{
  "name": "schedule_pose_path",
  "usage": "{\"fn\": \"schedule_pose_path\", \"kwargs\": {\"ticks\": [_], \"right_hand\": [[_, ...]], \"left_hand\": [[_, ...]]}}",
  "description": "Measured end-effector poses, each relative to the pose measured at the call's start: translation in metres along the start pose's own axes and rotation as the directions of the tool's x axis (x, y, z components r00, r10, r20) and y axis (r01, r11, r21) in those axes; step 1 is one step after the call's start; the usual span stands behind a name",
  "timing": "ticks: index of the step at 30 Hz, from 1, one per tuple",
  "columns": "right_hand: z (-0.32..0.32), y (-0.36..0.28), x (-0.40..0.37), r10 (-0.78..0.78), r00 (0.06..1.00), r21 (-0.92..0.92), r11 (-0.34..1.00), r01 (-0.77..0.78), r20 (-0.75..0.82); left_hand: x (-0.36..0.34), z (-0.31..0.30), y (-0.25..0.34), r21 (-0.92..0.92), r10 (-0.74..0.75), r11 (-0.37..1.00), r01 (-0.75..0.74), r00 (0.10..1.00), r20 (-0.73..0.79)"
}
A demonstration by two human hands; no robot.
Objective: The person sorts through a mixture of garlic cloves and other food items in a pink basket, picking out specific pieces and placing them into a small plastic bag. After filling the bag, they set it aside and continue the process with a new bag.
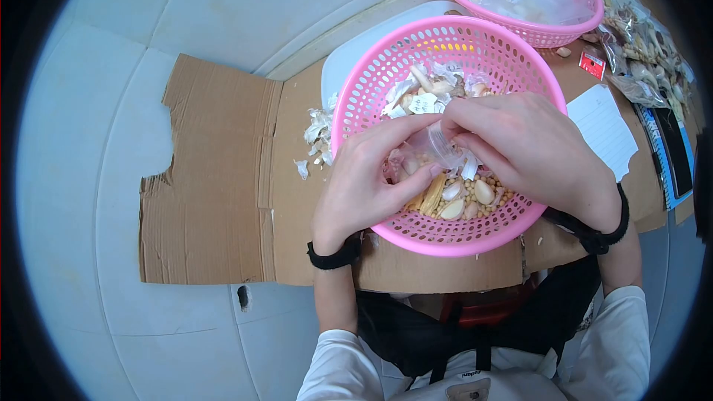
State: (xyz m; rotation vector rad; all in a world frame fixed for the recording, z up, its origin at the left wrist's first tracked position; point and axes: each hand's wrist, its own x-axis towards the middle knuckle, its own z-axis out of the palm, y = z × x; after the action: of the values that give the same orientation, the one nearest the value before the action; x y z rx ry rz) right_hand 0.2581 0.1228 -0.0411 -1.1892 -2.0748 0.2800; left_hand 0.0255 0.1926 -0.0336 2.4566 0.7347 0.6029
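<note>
Over the near pink basket, my left hand is closed round a small clear plastic bag with pinkish-white pieces inside. From the right, my right hand pinches the upper end of the same bag, its fingertips partly hidden. Beneath the hands, the basket holds garlic cloves, small pale round beans and a yellowish folded strip. A white label with handwriting lies among papery peels behind the bag.
Cardboard lies under the basket. Behind stands a second pink basket with clear bags. Filled bags, a red card, lined paper, and a dark phone-like object on a blue notebook are at right. Peels lie left.
</note>
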Motion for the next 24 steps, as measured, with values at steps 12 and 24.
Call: {"fn": "schedule_pose_path", "kwargs": {"ticks": [12,24], "right_hand": [[-0.0004,0.0001,0.0000,-0.004,1.000,0.005,1.000,0.004,0.009],[-0.0013,-0.0010,0.0001,-0.027,1.000,0.006,1.000,0.027,0.012]], "left_hand": [[0.0006,-0.0002,0.0010,0.000,-0.018,1.000,0.018,1.000,0.007],[0.0005,-0.0006,0.0012,-0.005,-0.019,1.000,0.019,1.000,0.019]]}}
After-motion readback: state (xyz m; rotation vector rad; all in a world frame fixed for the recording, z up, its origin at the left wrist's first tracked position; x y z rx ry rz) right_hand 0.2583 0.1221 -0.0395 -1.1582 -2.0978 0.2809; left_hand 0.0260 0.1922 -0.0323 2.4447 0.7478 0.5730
